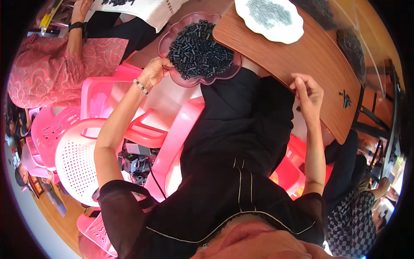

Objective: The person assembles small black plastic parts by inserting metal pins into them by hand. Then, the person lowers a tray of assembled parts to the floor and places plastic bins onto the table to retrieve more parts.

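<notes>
A translucent purple-pink bowl point(164, 45) with a scalloped rim is heaped with short black tube-like pieces point(200, 49). My left hand point(156, 72) grips the bowl's near left rim, thumb and fingers closed on it. The bowl is beyond my lap, beside the left end of a brown wooden table point(267, 56). My right hand point(308, 93) is raised at the table's near edge, its fingers loosely bent and the thumb apart, with nothing visible in it. On the table to its right lies a small cluster of dark thin pieces point(346, 99).
A white scalloped plate point(289, 32) with small grey pieces stands at the table's far end. Pink plastic chairs point(97, 93) crowd the left side. A person in a red patterned top point(47, 71) sits at far left; another in a checked garment point(351, 224) is at lower right.
</notes>
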The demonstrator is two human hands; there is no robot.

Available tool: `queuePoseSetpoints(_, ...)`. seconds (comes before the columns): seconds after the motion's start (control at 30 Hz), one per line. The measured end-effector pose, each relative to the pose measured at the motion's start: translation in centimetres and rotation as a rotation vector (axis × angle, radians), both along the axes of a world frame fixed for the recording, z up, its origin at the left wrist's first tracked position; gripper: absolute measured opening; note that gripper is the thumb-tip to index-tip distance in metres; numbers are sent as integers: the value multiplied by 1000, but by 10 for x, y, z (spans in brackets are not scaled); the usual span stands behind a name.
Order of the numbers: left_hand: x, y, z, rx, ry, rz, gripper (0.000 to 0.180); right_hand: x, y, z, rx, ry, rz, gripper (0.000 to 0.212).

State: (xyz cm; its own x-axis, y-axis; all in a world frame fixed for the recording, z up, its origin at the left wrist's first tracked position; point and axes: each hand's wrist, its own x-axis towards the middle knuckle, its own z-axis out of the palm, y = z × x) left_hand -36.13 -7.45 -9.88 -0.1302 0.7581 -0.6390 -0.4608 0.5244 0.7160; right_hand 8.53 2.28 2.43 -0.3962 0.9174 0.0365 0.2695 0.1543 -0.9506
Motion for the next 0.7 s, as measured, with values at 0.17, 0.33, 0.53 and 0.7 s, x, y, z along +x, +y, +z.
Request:
queuePoseSetpoints(0.17,-30,6,-36,49,37,192,15,-18,-1,2,-40,-69,-40,21)
queuePoseSetpoints(0.33,-48,30,-69,17,-6,237,19,-28,8,-2,-18,-105,-53,19)
queuePoseSetpoints(0.53,-50,109,-122,29,-50,275,17,-44,31,-6,-1,-142,-89,18)
queuePoseSetpoints(0.7,-69,186,-205,-18,-11,415,15,-62,58,-18,1,-214,-88,17)
